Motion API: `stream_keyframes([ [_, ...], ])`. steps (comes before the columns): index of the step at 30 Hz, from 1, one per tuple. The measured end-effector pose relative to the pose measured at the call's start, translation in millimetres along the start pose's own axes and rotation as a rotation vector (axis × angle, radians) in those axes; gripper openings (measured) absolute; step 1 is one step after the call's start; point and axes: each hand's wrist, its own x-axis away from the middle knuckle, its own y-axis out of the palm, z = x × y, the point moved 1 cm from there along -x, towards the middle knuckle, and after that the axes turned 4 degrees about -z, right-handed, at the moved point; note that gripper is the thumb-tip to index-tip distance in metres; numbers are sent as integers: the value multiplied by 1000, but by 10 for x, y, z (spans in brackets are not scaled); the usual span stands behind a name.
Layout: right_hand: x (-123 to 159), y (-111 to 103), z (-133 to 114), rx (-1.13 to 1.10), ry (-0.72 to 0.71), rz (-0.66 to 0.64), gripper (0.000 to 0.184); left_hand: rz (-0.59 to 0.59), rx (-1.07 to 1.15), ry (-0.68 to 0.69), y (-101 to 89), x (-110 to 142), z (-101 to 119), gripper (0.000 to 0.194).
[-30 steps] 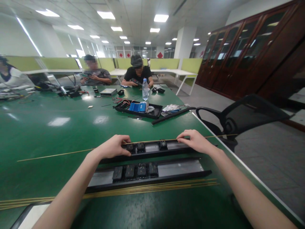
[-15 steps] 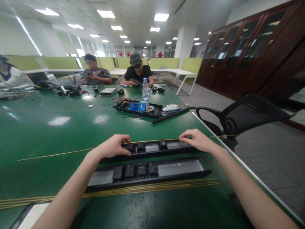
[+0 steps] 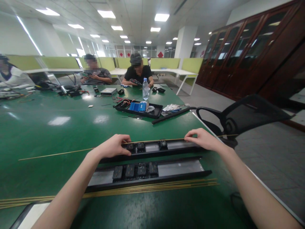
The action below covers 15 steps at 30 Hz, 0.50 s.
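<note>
Two long black rails with socket modules lie side by side on the green table (image 3: 59, 133). My left hand (image 3: 113, 146) is closed over the left part of the far rail (image 3: 154, 148), fingertips pinching a thin brass strip (image 3: 152, 141) that runs along the rail's far edge. My right hand (image 3: 201, 139) pinches the same strip near the rail's right end. The strip reaches far left across the table and right past its edge. The near rail (image 3: 147, 171) lies untouched, with several brass strips (image 3: 143, 188) in front of it.
A black tray (image 3: 139, 109) with blue parts, a water bottle (image 3: 145, 89) and a loose black rail (image 3: 172, 115) lie farther back. Three people sit at the far side of the table. A black office chair (image 3: 238, 117) stands at the right table edge.
My right hand has slid a little to the right along the brass strip. My left hand has stayed in place.
</note>
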Motion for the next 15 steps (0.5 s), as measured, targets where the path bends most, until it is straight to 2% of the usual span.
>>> stream_keyframes([
  [15, 34, -73, 196, 78, 1, 7, 33, -12, 16, -20, 5, 1, 8, 36],
])
